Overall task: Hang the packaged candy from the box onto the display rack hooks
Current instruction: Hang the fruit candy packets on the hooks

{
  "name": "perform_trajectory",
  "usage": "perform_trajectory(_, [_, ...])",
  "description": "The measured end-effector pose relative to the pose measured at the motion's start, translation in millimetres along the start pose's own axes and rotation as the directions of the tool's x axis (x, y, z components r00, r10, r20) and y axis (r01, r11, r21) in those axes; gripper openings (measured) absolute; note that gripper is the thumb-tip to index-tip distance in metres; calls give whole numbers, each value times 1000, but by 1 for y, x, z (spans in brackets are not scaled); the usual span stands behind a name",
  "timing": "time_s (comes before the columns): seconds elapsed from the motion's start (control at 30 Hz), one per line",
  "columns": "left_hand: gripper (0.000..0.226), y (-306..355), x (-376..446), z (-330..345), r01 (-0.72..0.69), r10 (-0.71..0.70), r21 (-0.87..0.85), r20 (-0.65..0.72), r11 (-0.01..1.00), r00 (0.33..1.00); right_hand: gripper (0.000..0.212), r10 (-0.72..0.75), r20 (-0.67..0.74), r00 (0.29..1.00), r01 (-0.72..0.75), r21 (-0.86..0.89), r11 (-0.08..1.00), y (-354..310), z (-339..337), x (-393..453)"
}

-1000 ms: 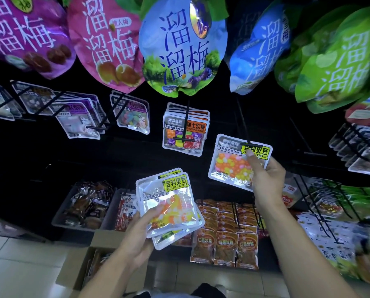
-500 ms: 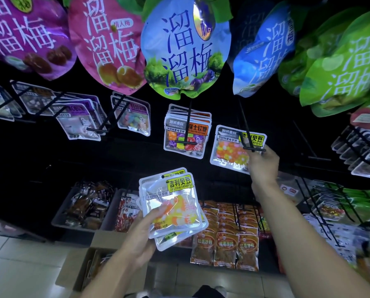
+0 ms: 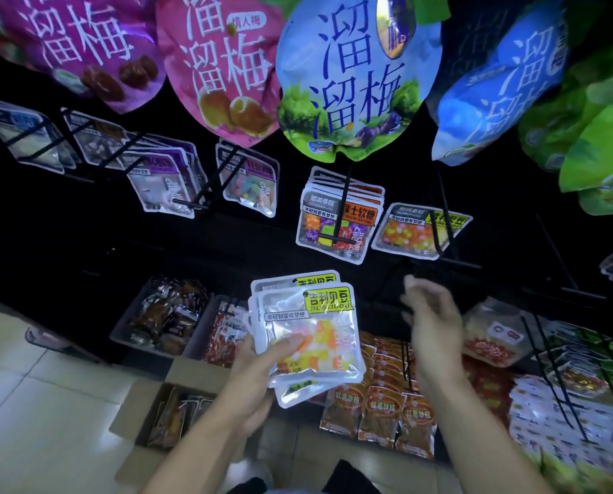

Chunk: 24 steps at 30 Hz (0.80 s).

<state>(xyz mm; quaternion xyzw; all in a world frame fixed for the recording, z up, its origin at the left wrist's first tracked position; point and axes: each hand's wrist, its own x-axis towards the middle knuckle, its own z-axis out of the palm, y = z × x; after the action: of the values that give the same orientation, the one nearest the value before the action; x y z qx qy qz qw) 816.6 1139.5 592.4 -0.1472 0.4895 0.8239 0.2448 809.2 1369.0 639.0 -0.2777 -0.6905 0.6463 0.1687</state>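
My left hand grips a small stack of clear candy packs with yellow labels, thumb pressed on the top pack, at centre frame. One matching candy pack hangs alone on a black hook up and to the right. My right hand is below that hook, empty, fingers loosely spread, a little blurred, just right of the held stack. An open cardboard box with more packs stands on the floor below my left forearm.
A fuller hook of soft-candy packs hangs left of the single pack. Large plum bags hang overhead. Other hooks with packs run to the left, bare hooks to the right. Trays of snacks and red-label packets sit below.
My right hand has let go of the candy pack, which now hangs on the hook, and has dropped down toward the stack. My left hand holds its stack almost still.
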Motion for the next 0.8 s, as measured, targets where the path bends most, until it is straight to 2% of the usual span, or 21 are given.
perform_trajectory(0.07, [82, -4, 0, 12, -4, 4, -3, -18, 1000, 1000, 27, 4, 294, 956, 37, -132, 991, -12, -1, -32])
perform_trajectory(0.1, [85, -8, 0, 18, -13, 13, 0, -24, 1000, 1000, 30, 25, 390, 921, 48, -177, 983, -17, -2, -43])
perform_trajectory(0.17, [76, -15, -3, 33, -28, 29, 29, -39, 999, 999, 37, 60, 466, 883, 64, -247, 967, -24, -6, -54])
perform_trajectory(0.27, [62, -21, -5, 55, -24, 25, 43, -38, 999, 999, 33, 63, 400, 914, 47, -259, 965, -28, -18, -48])
perform_trajectory(0.4, [76, -24, -1, 70, -25, 27, 42, -42, 999, 999, 28, 68, 371, 926, 12, -209, 978, -30, -41, -29])
perform_trajectory(0.43, [73, -25, 1, 73, -31, 33, 41, -39, 999, 999, 26, 71, 370, 926, 7, -205, 979, -29, -46, -25])
perform_trajectory(0.53, [47, -29, 1, 82, -33, 34, 35, -27, 999, 999, 21, 91, 362, 928, -32, -166, 986, -25, -60, -16])
perform_trajectory(0.7, [52, -34, -3, 92, -35, 37, 48, -38, 998, 999, 24, 94, 398, 912, -60, -97, 994, -20, -69, -12])
perform_trajectory(0.8, [50, -36, -4, 91, -44, 46, 41, -40, 998, 998, 23, 19, 319, 947, -28, 25, 999, -23, -68, -11])
